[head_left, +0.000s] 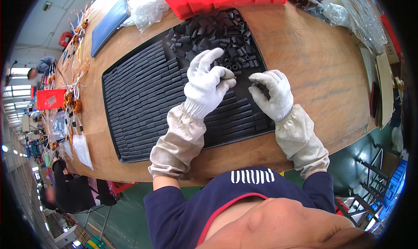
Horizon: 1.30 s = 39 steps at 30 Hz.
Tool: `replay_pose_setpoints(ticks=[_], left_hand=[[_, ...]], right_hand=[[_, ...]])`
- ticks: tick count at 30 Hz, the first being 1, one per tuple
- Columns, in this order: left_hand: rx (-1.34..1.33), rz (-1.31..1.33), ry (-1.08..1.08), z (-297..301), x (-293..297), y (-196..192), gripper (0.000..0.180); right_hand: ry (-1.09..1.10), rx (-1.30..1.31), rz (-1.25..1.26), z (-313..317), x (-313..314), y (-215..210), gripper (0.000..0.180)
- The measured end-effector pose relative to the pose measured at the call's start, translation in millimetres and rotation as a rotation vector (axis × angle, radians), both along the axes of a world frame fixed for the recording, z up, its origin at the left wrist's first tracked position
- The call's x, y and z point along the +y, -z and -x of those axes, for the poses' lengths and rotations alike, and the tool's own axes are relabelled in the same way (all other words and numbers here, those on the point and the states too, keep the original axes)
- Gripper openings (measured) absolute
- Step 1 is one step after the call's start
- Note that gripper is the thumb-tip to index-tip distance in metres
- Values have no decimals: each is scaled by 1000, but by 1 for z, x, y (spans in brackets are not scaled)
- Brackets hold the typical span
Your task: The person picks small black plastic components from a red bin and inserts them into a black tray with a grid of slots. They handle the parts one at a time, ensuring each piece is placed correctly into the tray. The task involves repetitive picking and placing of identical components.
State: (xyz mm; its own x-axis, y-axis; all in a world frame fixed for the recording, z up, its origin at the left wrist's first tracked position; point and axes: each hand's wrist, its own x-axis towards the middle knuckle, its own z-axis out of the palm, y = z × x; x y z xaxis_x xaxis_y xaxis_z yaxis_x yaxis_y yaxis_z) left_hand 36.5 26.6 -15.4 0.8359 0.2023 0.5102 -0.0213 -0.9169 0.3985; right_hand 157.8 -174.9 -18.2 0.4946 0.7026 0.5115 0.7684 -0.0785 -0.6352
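Note:
Both my hands wear white knit gloves and are over a black tray (190, 147) of short black tubes. On the left side and along the near edge, the tubes lie in tight parallel rows (143, 94). A loose heap of tubes (213, 33) fills the far right part. Above the border between rows and heap, my left hand (204, 84) brings its thumb and index finger together; whatever they may hold cannot be made out. My right hand (275, 94) is at the tray's right edge, thumb and fingers curved but apart. A dark patch shows between them, either tube or tray.
A red plastic bin (191, 3) stands behind the tray on the wooden table (313, 74). A blue folder (109, 27) and clear plastic bags (146, 11) lie at the far left. More plastic wrap (361, 18) is at the far right. Other people are off to the left.

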Motion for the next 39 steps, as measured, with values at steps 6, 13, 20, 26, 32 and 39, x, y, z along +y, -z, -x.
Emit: replay_pose_setpoints(ticks=[6,13,20,26,32,39], left_hand=[[-74,50,106,3,-20,-3,28],[331,692,216,8,-21,-29,37],[445,903,284,15,-25,-36,27],[419,1065,172,21,-25,-16,25],[395,1107,239,26,0,1,26],[229,955,397,7,21,58,29]], right_hand=[[-45,-209,-22,-1,4,3,33],[-16,-304,-136,-4,3,4,39],[-62,-413,-384,-8,7,2,24],[3,-495,-461,-6,8,20,12],[46,-400,-474,9,21,33,21],[-18,-424,-446,3,16,32,14]])
